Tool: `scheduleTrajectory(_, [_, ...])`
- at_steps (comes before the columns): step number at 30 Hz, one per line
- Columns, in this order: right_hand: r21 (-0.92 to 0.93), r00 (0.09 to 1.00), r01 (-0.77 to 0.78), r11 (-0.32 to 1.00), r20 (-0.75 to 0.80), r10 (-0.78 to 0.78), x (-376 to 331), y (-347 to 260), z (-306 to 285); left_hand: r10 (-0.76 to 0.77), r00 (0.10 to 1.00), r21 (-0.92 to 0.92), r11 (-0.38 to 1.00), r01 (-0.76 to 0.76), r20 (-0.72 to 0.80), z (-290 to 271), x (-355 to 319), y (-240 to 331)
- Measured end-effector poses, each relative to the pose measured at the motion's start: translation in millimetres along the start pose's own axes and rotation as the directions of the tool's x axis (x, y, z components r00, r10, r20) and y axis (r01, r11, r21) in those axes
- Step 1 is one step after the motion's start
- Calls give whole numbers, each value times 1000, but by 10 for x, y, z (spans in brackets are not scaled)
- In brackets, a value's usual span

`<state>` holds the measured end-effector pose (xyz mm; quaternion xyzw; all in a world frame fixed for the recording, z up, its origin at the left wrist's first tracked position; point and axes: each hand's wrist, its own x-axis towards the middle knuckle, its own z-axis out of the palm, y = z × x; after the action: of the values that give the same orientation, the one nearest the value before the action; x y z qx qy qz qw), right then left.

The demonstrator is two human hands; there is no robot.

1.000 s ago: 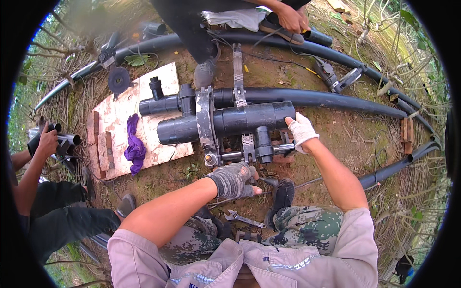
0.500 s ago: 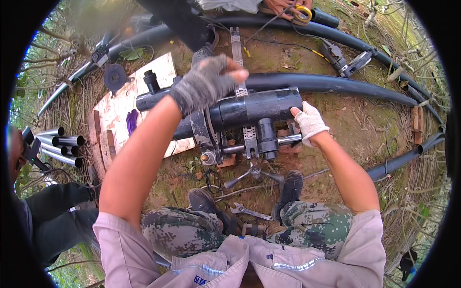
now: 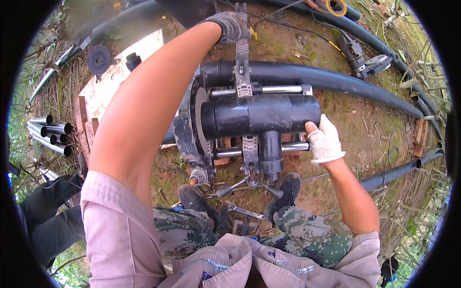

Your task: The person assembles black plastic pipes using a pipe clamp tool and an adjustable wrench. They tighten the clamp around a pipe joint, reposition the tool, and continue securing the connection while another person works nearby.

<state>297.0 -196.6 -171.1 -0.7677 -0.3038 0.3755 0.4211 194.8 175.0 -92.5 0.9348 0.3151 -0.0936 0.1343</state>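
Note:
My left hand (image 3: 231,27), in a grey striped glove, reaches far forward and closes on the upper end of an upright, slotted metal clamp strap (image 3: 242,53). A black plastic pipe tee (image 3: 283,113) lies across the clamp frame, its short branch toward me. My right hand (image 3: 325,141), in a white fingerless glove, grips the tee's right end; the thumb shows and the other fingers are mostly hidden. Against the tee's left end stands a round metal clamp ring (image 3: 189,127). Steel rods (image 3: 290,146) run beneath, with a three-armed handle (image 3: 252,181) nearest me.
A long black pipe (image 3: 307,77) curves right behind the tee. An adjustable wrench (image 3: 244,210) lies between my shoes. A pale board (image 3: 144,45), black pipe pieces (image 3: 50,129) and another person's legs (image 3: 55,206) are at left. A dark power tool (image 3: 360,57) lies at far right.
My left hand has moved forward from above the tee's left end to the strap's top and closed there. The right hand stays on the tee's end. The view has shifted closer.

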Motion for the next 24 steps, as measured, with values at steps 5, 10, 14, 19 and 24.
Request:
scheduleTrajectory(5, [-116, 992, 119, 986, -22, -123, -22, 21, -8, -45, 996, 72, 997, 40, 71, 84, 398, -126])
scheduleTrajectory(10, [-167, 977, 210, 963, 3, -213, -47, -75, 16, -220, 975, -46, 974, 221, 9, 497, 954, -526])
scheduleTrajectory(14, [-216, 978, 198, 956, -13, -206, -62, -136, -52, -189, 981, -137, 974, 181, -48, 603, 1308, -308])
scheduleTrajectory(19, [-236, 976, 219, 947, 40, -215, -89, -75, -49, -255, 944, -51, 967, 250, -211, 830, 1669, -520])
scheduleTrajectory(24, [-184, 973, 230, 956, 21, -230, -94, -98, -34, -229, 948, 110, 960, 258, -223, 763, 1818, -561])
